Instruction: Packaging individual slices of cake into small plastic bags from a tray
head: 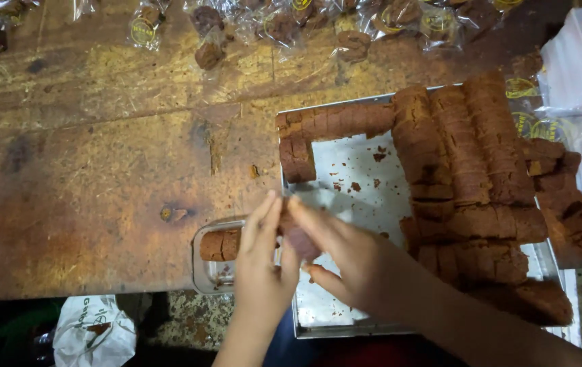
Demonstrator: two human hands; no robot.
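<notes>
1. Left hand: bare. No glove, ring or watch seen.
2. Left forearm: bare down to the frame edge, no sleeve in view.
3. Right hand: bare, no glove or ring; nails short and plain.
4. Right forearm: bare along its whole visible length, no sleeve, band or watch.
5. Clothing below the arms: too dark to tell.

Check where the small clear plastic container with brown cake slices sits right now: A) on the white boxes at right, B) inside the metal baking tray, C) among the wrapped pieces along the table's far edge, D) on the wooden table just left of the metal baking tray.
D: the small clear plastic container rests on the worn wooden table beside the left rim of the metal baking tray, partly under the left hand.
</notes>
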